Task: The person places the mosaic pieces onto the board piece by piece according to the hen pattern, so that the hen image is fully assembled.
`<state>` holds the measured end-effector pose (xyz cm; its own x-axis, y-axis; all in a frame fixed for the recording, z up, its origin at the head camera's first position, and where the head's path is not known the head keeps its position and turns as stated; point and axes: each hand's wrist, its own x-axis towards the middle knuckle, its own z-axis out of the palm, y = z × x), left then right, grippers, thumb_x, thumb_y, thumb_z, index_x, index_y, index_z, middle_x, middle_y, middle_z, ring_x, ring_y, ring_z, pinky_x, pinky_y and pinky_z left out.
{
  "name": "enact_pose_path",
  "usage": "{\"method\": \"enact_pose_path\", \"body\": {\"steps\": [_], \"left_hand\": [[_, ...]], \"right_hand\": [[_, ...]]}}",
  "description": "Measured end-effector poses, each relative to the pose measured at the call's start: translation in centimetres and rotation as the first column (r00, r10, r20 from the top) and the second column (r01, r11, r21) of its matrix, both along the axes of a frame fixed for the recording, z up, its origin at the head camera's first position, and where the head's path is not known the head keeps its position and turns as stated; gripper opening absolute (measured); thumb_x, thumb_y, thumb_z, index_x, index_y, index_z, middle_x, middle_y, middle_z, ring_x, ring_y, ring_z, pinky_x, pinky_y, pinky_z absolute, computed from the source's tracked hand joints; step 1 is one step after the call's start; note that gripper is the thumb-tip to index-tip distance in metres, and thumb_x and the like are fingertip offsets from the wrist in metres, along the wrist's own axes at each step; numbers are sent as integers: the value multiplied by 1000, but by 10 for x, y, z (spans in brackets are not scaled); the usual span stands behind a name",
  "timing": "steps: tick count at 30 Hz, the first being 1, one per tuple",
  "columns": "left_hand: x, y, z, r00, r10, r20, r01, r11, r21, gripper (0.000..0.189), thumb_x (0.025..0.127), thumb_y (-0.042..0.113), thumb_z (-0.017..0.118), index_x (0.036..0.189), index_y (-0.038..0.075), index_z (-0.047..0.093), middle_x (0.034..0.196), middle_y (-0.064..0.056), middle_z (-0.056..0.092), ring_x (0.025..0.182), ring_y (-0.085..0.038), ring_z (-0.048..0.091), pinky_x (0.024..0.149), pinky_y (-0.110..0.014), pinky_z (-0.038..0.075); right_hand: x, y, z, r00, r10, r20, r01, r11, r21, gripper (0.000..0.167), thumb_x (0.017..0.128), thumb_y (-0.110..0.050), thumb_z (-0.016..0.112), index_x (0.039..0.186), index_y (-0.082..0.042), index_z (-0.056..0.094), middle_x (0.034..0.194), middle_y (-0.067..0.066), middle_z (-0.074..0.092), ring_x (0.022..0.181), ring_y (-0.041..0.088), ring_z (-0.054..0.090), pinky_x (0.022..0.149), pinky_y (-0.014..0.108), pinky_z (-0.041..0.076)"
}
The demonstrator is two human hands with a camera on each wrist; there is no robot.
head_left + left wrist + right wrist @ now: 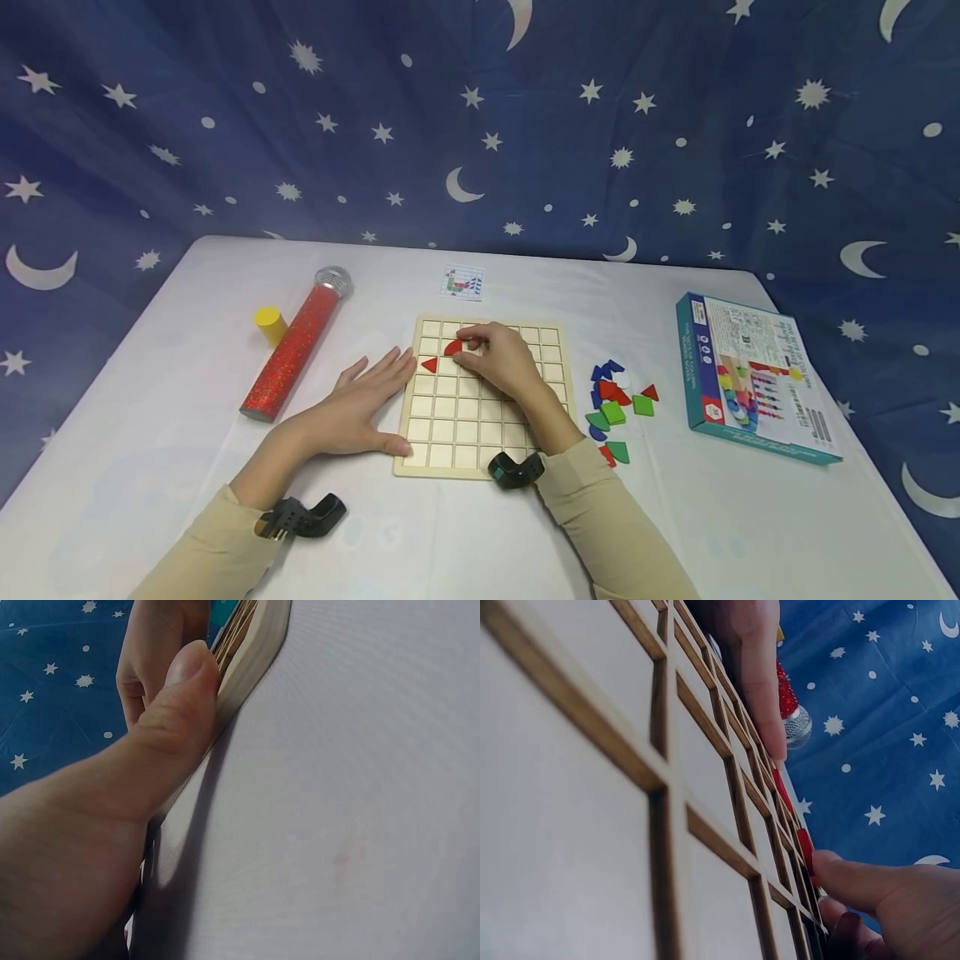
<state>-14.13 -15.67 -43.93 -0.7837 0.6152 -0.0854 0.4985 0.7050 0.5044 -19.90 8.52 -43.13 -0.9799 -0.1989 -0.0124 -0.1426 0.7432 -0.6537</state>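
Curved red piece (453,348): pinched by right grip (497,354), at fingertips, over board (442,431)
Left grip (354,412): fingers spread, touching board
Table (435,542): white
Backdrop (555,175): starry blue

Head view: your right hand (501,360) hides several cells of board (442,408) and part of red piece (453,347). Your sleeves (618,525) run off lower edge. Piled pieces (612,413) partly overlap. Box (772,392) print, card (462,282) details: too small for you to read. Left wrist view: board cut off by top edge. Right wrist view: your left hand (360,407) covers most of microphone (799,729).
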Motion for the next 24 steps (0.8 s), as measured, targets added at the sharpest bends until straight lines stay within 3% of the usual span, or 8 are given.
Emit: {"method": "enact_pose_path", "body": {"steps": [16, 24], "left_hand": [[0, 0, 3, 1000, -4, 5, 4, 1000, 4, 117, 67, 68, 70, 152, 8, 16, 161, -6, 9, 149, -27, 3, 116, -55, -1], [0, 0, 2, 1000, -5, 10, 5, 1000, 3, 117, 66, 68, 70, 152, 8, 17, 161, -5, 9, 149, -28, 3, 116, -56, 0]], "right_hand": [[-1, -4, -3, 997, -27, -74, 29, 999, 30, 27, 82, -27, 75, 107, -17, 73, 82, -3, 64, 72, 13, 52, 67, 26, 42], [0, -6, -4, 993, -29, -111, 36, 998, 55, 28, 81, -30, 76, 106, -21, 74, 79, -4, 63, 70, 11, 51, 61, 24, 41]]}}
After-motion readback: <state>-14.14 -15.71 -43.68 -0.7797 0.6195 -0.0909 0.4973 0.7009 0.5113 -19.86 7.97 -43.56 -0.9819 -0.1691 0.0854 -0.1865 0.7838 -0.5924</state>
